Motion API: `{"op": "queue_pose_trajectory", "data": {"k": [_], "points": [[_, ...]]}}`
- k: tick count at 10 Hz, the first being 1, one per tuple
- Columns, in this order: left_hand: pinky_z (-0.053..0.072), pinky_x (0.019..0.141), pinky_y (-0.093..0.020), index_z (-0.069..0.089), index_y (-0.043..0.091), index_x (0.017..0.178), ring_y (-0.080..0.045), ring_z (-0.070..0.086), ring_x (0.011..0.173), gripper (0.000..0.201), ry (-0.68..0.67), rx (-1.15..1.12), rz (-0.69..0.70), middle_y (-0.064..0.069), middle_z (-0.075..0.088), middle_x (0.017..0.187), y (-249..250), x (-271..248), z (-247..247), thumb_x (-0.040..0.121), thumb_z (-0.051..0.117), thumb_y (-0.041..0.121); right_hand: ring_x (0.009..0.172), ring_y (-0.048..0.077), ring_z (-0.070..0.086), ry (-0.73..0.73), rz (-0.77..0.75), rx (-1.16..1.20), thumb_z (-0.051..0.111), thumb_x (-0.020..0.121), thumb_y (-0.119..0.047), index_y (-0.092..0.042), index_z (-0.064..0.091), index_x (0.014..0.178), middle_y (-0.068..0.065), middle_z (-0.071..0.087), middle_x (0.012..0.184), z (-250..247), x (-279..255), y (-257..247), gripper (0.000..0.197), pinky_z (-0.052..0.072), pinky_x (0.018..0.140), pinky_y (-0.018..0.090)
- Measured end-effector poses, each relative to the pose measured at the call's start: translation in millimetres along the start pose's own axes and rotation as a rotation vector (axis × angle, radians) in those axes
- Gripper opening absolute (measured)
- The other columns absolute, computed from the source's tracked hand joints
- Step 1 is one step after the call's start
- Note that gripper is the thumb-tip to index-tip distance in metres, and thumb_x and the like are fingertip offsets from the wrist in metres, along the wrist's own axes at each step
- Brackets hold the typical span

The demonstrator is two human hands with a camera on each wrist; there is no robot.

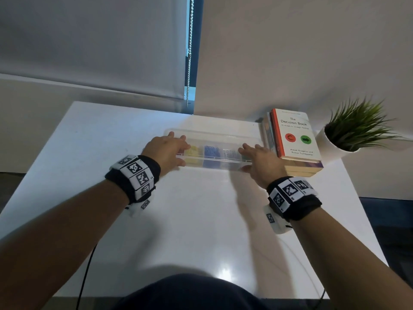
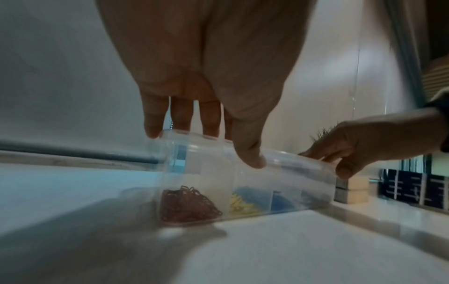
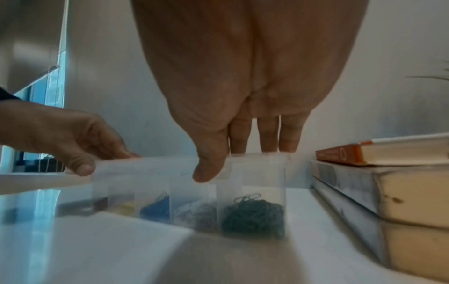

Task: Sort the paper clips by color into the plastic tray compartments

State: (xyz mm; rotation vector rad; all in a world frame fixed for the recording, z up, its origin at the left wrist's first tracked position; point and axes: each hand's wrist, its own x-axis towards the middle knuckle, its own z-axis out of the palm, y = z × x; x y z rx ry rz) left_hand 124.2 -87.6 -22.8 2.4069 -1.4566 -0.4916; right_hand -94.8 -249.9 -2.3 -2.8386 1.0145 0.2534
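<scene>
A clear plastic tray (image 1: 214,133) stands across the far part of the white table (image 1: 201,220). Its compartments hold sorted paper clips: red (image 2: 189,205), yellow (image 2: 243,206), blue (image 3: 155,209), silver (image 3: 194,213) and dark green (image 3: 252,215). My left hand (image 1: 180,151) grips the tray's left end, with the fingers over the top and the thumb (image 2: 252,161) on the near wall. At the right end my right hand (image 1: 245,157) holds it the same way, its thumb (image 3: 206,173) pressed against the near wall. I cannot tell whether a lid covers the tray.
A stack of books (image 1: 295,139) lies just right of the tray, close to my right hand. A potted plant (image 1: 355,130) stands at the far right corner. A roller blind and its bead chain (image 1: 190,52) hang behind the table.
</scene>
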Motion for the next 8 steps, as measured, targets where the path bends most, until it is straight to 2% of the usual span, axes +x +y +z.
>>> {"op": "queue_pose_trajectory", "data": {"k": [2, 3, 5, 6, 7, 8], "points": [[0.018, 0.113, -0.022, 0.061, 0.022, 0.128, -0.022, 0.033, 0.142, 0.046, 0.189, -0.078, 0.052, -0.001, 0.046, 0.146, 0.8, -9.6, 13.6, 0.084, 0.072, 0.016, 0.129, 0.031, 0.045, 0.089, -0.019, -0.092, 0.061, 0.09, -0.021, -0.021, 0.047, 0.135, -0.001, 0.044, 0.147, 17.2, 2.6, 0.2, 0.047, 0.042, 0.097, 0.045], [0.02, 0.114, -0.027, 0.06, 0.023, 0.129, -0.023, 0.032, 0.142, 0.046, 0.186, -0.065, 0.037, 0.001, 0.044, 0.148, 1.2, -11.0, 15.9, 0.085, 0.07, 0.017, 0.124, 0.03, 0.05, 0.097, -0.018, -0.113, 0.062, 0.089, -0.021, -0.022, 0.049, 0.131, -0.001, 0.047, 0.145, 18.6, 4.4, -0.5, 0.044, 0.045, 0.093, 0.044], [0.025, 0.117, -0.034, 0.057, 0.026, 0.131, -0.013, 0.026, 0.144, 0.052, 0.159, -0.127, -0.031, 0.009, 0.041, 0.15, 4.2, -13.5, 12.2, 0.082, 0.071, 0.017, 0.13, 0.025, 0.045, 0.051, 0.015, -0.056, 0.063, 0.087, -0.031, -0.026, 0.042, 0.138, -0.006, 0.04, 0.149, 11.9, 3.2, -3.2, 0.055, 0.044, 0.101, 0.044], [0.022, 0.116, -0.045, 0.05, 0.027, 0.136, -0.014, 0.015, 0.147, 0.055, 0.099, -0.072, -0.029, 0.01, 0.031, 0.155, 6.5, -18.0, 13.0, 0.084, 0.067, 0.021, 0.137, 0.024, 0.036, 0.02, 0.023, -0.015, 0.06, 0.09, -0.033, -0.027, 0.038, 0.142, -0.006, 0.032, 0.153, 7.2, -1.2, -4.8, 0.057, 0.037, 0.108, 0.045], [0.006, 0.118, -0.05, 0.042, 0.031, 0.141, -0.013, 0.003, 0.148, 0.057, 0.042, -0.069, -0.084, 0.009, 0.018, 0.16, 14.6, -21.2, 10.3, 0.087, 0.061, 0.024, 0.14, 0.022, 0.032, -0.001, 0.023, 0.105, 0.058, 0.092, -0.033, -0.025, 0.038, 0.144, -0.007, 0.026, 0.156, -2.6, -8.4, -3.0, 0.056, 0.03, 0.111, 0.04], [0.003, 0.118, -0.048, 0.043, 0.03, 0.141, -0.016, 0.005, 0.148, 0.056, 0.159, -0.114, -0.09, 0.004, 0.02, 0.16, 24.2, -29.2, 3.3, 0.089, 0.06, 0.022, 0.134, 0.022, 0.04, 0.1, 0.058, 0.292, 0.059, 0.091, -0.033, -0.023, 0.049, 0.135, -0.004, 0.028, 0.156, -10.7, -21.3, 0.2, 0.047, 0.035, 0.106, 0.038]]}}
